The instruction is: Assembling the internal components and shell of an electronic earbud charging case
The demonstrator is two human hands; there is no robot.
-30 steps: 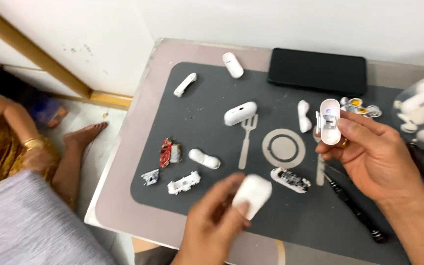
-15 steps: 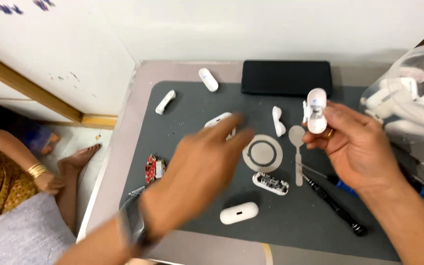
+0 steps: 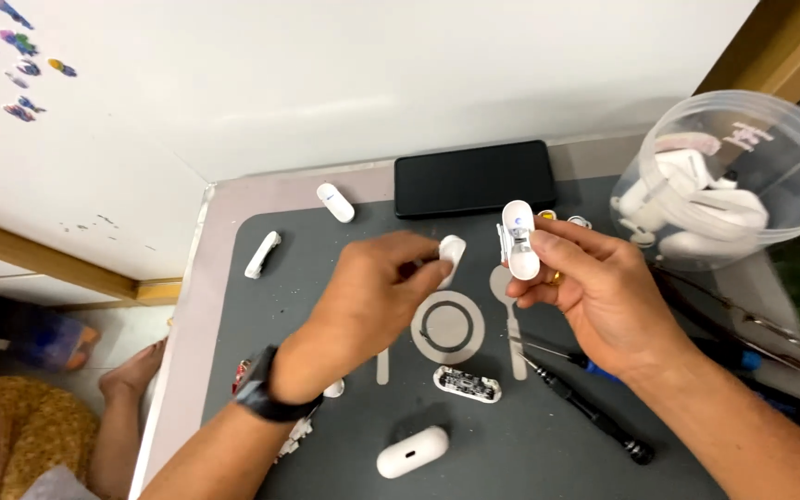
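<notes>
Here, places are told from the ring [image 3: 447,326] printed on the mat [image 3: 233,306].
Case [image 3: 412,451]: nearest, below the ring.
Circuit board [image 3: 467,383]: just below the ring.
Left hand [image 3: 372,292]: left of the ring, pinching a white shell [image 3: 452,256].
Right hand [image 3: 594,292]: right of the ring, gripping an open white earbud case [image 3: 520,239].
Phone [image 3: 474,178]: beyond the ring.

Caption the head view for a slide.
Left hand pinches a small white shell piece; right hand holds an opened white earbud case.
</notes>
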